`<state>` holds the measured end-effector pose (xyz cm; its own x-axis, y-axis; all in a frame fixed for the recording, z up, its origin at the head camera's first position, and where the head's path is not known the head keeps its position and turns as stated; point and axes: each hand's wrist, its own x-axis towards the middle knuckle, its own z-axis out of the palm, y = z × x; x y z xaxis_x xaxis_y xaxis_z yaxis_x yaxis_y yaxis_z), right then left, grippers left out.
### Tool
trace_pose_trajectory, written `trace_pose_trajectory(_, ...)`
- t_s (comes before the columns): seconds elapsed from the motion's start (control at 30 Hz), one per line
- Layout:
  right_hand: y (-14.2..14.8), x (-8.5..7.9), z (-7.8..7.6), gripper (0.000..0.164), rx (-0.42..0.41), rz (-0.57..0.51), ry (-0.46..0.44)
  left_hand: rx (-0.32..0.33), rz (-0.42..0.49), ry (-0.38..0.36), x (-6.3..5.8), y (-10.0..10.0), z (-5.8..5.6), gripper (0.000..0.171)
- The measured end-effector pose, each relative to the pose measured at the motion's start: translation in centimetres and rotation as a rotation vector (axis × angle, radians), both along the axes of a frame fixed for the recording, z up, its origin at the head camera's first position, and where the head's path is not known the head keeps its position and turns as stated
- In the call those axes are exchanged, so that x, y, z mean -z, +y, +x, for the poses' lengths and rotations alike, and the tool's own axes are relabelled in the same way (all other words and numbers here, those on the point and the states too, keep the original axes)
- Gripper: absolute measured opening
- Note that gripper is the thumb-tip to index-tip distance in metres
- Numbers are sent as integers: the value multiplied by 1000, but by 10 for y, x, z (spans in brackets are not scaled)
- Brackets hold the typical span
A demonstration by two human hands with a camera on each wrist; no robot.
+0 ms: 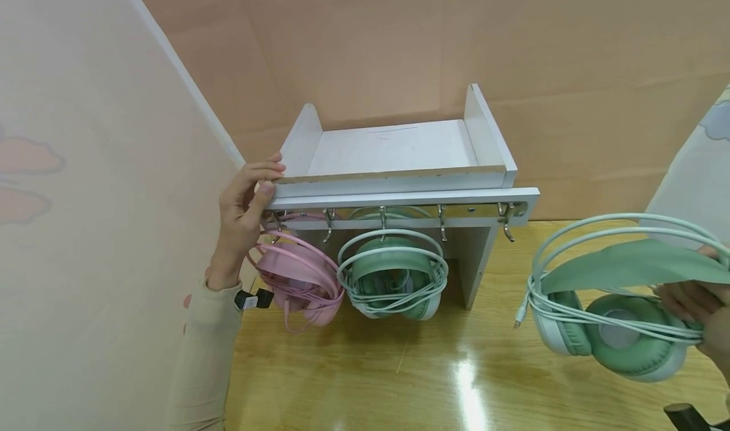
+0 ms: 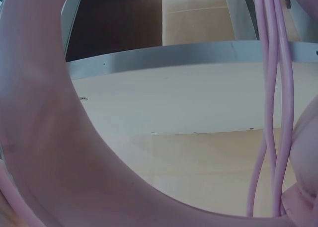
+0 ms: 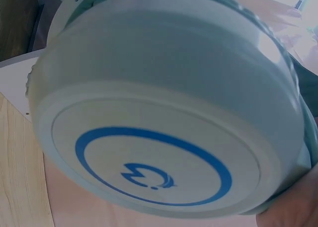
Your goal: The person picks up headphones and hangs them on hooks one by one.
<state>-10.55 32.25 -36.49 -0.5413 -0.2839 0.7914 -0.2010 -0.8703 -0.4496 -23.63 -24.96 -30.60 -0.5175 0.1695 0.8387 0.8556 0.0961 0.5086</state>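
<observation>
My left hand (image 1: 242, 206) grips the left front corner of a white hook shelf (image 1: 393, 149), thumb in front and fingers over the side. Below it, pink headphones (image 1: 299, 266) hang from the leftmost hook; their band and cord fill much of the left wrist view. Green headphones (image 1: 393, 272) with a coiled cord hang at the middle hook. At the right edge, my right hand (image 1: 698, 298) holds a second pair of green headphones (image 1: 627, 266), their cord wrapped round the band and its plug dangling. One white earcup (image 3: 159, 152) with a blue ring fills the right wrist view.
Metal hooks line the shelf's front rail, including one bare hook (image 1: 441, 222) right of the hanging green pair and a bare end hook (image 1: 505, 222). A pale wall panel (image 1: 114, 196) stands close on the left. Below is a shiny wooden surface (image 1: 422, 367).
</observation>
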Motion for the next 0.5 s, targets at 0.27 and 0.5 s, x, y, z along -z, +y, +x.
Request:
trace_pose_trajectory(0.27, -7, 0, 4, 42, -52, -21, -34, 2, -4, 9, -1, 1, -1, 22)
trace_pose_trajectory(0.5, -20, -5, 7, 39, -66, -40, -64, -1, -7, 10, -1, 0, 0, 22)
